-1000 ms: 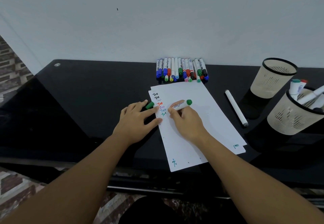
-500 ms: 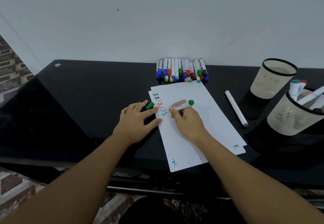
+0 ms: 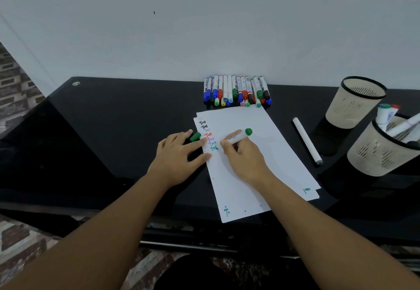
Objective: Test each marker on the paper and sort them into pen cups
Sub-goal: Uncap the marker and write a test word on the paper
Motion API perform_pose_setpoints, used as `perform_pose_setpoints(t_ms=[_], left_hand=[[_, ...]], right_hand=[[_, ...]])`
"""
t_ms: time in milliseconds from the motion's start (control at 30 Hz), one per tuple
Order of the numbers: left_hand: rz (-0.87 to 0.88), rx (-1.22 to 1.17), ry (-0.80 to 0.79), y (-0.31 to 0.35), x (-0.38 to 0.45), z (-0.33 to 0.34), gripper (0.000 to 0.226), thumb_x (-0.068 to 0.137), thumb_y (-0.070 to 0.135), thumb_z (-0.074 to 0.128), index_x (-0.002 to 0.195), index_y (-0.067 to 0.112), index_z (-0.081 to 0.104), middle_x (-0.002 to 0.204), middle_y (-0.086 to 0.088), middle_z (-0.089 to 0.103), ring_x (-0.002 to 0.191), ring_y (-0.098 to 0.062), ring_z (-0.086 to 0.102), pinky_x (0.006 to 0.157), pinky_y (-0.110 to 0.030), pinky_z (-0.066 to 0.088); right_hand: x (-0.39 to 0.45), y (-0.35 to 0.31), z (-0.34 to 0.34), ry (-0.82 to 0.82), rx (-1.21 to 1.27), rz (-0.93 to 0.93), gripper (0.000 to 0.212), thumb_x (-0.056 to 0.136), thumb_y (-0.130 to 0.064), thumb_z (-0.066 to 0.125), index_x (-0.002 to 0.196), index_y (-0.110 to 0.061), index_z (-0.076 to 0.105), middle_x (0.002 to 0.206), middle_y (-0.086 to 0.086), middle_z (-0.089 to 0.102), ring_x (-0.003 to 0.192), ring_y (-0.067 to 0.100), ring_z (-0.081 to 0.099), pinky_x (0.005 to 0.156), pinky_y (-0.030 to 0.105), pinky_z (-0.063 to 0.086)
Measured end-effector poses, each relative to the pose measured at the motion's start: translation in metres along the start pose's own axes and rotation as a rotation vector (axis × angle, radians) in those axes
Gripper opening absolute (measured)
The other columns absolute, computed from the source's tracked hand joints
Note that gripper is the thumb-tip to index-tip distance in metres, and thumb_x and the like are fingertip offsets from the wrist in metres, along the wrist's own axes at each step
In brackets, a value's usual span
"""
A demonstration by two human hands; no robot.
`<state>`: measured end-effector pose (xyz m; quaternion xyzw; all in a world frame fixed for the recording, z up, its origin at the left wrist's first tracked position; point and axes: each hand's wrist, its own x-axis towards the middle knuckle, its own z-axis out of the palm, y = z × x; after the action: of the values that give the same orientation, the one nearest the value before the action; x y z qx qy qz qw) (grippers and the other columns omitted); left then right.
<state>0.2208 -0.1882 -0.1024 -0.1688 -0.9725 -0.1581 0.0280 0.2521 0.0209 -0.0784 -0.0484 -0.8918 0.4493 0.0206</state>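
My right hand grips a green marker, its tip down on the white paper beside a column of coloured "Test" words. My left hand lies on the paper's left edge and holds the green cap between its fingers. A row of several capped markers lies against the wall behind the paper. One beige pen cup at the right holds a few markers. The other beige cup behind it looks empty.
A white marker lies loose on the black glass table between the paper and the cups. The table's front edge runs under my forearms. A pale wall rises directly behind the table.
The marker tip has moved slightly right along the green "Test" line. My left hand has stayed in place.
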Motion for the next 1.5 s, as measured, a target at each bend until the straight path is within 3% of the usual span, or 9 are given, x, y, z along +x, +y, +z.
perform_pose_setpoints(t_ms=[200, 367, 633, 867, 1033, 1133, 1200, 1333, 1500], left_hand=[[0.003, -0.038, 0.018, 0.001, 0.000, -0.003, 0.071, 0.083, 0.084, 0.027, 0.143, 0.052, 0.049, 0.162, 0.006, 0.032, 0.149, -0.017, 0.022, 0.120, -0.047, 0.017], [0.021, -0.275, 0.206, 0.002, -0.008, -0.005, 0.056, 0.092, 0.054, 0.065, 0.144, 0.036, 0.053, 0.157, 0.001, 0.035, 0.140, -0.016, 0.038, 0.110, -0.036, 0.038], [-0.340, -0.404, 0.155, 0.013, 0.013, -0.013, 0.046, 0.094, 0.043, 0.069, 0.135, 0.026, 0.057, 0.134, 0.001, 0.041, 0.133, -0.017, 0.033, 0.096, -0.028, 0.035], [-0.206, -0.299, 0.310, 0.014, 0.011, 0.005, 0.018, 0.099, 0.032, 0.062, 0.117, 0.031, 0.067, 0.108, 0.006, 0.058, 0.104, -0.015, 0.047, 0.092, -0.041, 0.049], [-0.113, -0.373, 0.349, 0.018, 0.010, 0.002, 0.024, 0.101, 0.026, 0.060, 0.124, 0.026, 0.067, 0.113, 0.011, 0.069, 0.100, -0.007, 0.058, 0.085, -0.029, 0.051], [-0.071, -0.372, 0.349, 0.020, 0.009, 0.003, 0.024, 0.102, 0.026, 0.060, 0.124, 0.027, 0.066, 0.114, 0.014, 0.070, 0.098, -0.006, 0.060, 0.082, -0.029, 0.054], [-0.057, -0.383, 0.346, 0.020, 0.008, 0.004, 0.023, 0.102, 0.025, 0.060, 0.124, 0.027, 0.065, 0.113, 0.015, 0.069, 0.096, -0.006, 0.062, 0.080, -0.031, 0.056], [-0.037, -0.357, 0.346, 0.020, 0.008, 0.005, 0.023, 0.102, 0.027, 0.059, 0.125, 0.027, 0.064, 0.112, 0.014, 0.069, 0.094, -0.007, 0.062, 0.079, -0.036, 0.056], [-0.033, -0.343, 0.350, 0.019, 0.009, 0.006, 0.024, 0.102, 0.028, 0.057, 0.125, 0.027, 0.064, 0.111, 0.014, 0.069, 0.094, -0.008, 0.060, 0.081, -0.038, 0.055]], right_hand=[[0.003, 0.000, 0.001, -0.003, -0.031, -0.007, 0.038, 0.106, -0.045, 0.051, 0.111, -0.013, 0.070, 0.101, -0.001, 0.073, 0.091, 0.013, 0.067, 0.084, 0.036, 0.056], [0.003, 0.003, 0.002, 0.047, 0.147, -0.016, 0.024, 0.106, -0.041, 0.054, 0.110, -0.020, 0.065, 0.101, -0.009, 0.068, 0.094, 0.010, 0.066, 0.084, 0.033, 0.056], [0.001, 0.005, -0.002, 0.058, 0.247, -0.113, 0.010, 0.107, -0.028, 0.054, 0.109, -0.035, 0.061, 0.083, -0.012, 0.069, 0.082, 0.006, 0.066, 0.089, 0.039, 0.057], [0.005, 0.006, -0.005, -0.110, 0.344, -0.027, 0.052, 0.107, -0.016, 0.043, 0.146, -0.050, 0.041, 0.140, -0.009, 0.059, 0.126, 0.009, 0.054, 0.095, 0.023, 0.040], [0.003, -0.007, -0.020, -0.067, 0.503, -0.058, 0.027, 0.111, -0.034, 0.042, 0.133, -0.036, 0.057, 0.118, -0.002, 0.069, 0.103, 0.013, 0.070, 0.094, 0.028, 0.047], [0.009, -0.009, -0.029, -0.119, 0.377, -0.068, 0.041, 0.107, -0.031, 0.055, 0.142, -0.044, 0.040, 0.122, -0.001, 0.067, 0.077, 0.012, 0.070, 0.084, 0.028, 0.051], [0.013, -0.007, -0.035, -0.164, 0.136, -0.100, 0.051, 0.104, -0.035, 0.060, 0.145, -0.041, 0.029, 0.126, -0.001, 0.064, 0.089, 0.017, 0.066, 0.090, 0.034, 0.052], [0.018, 0.000, -0.046, -0.141, -0.383, -0.226, 0.024, 0.105, -0.034, 0.056, 0.129, -0.029, 0.053, 0.125, -0.001, 0.069, 0.103, 0.022, 0.064, 0.086, 0.041, 0.055], [0.021, 0.004, -0.054, -0.138, -0.464, -0.290, 0.027, 0.106, -0.032, 0.054, 0.133, -0.033, 0.058, 0.115, -0.001, 0.065, 0.100, 0.019, 0.060, 0.082, 0.036, 0.052]])
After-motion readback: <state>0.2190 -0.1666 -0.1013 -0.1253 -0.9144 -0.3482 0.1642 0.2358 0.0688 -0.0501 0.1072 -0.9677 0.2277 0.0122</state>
